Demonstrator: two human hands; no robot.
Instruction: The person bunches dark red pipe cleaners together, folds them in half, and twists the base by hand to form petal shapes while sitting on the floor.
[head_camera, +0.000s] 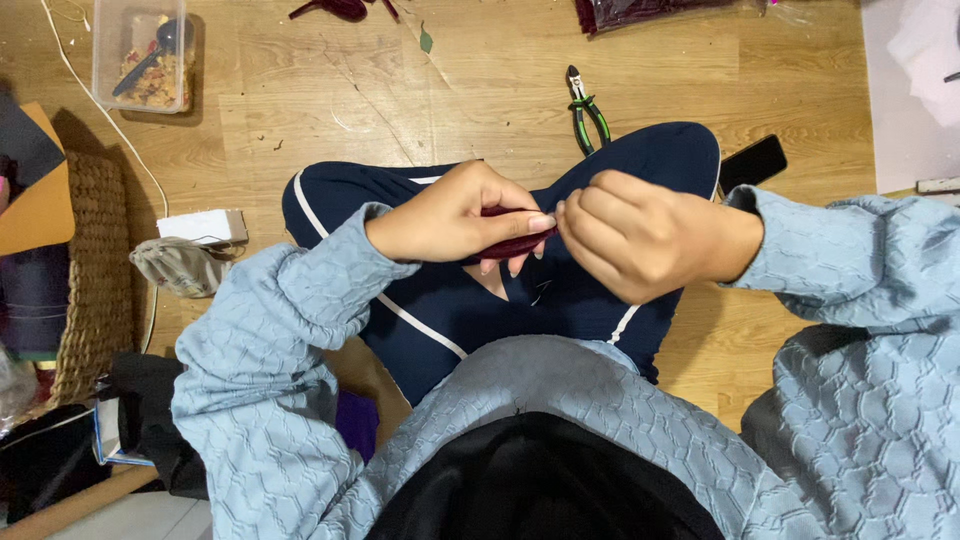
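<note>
Surface: a light wood-plank floor (300, 110), lightly littered with scraps and thin wire. The person sits on it cross-legged in dark navy trousers with white side stripes and a pale blue textured top.

Hands: the left hand (455, 215) and the right hand (640, 235) meet above the lap, fingertips touching. The left grip is closed around a small dark red piece (515, 243), which lies between thumb and fingers and pokes out below them. The right grip is pinched narrow at the end of the same piece; what exactly it pinches cannot be told.

Surroundings: green-handled cutting pliers (587, 110) lie on the floor just beyond the knee. A black phone (752, 163) lies beside the right knee. A clear plastic box (143, 55) holding a dark spoon and dried bits stands at upper left. A white cord (100, 110) runs to a small white box (205, 226). A woven mat (95, 280) lies at the left edge, with dark red material (640, 12) at the top.
</note>
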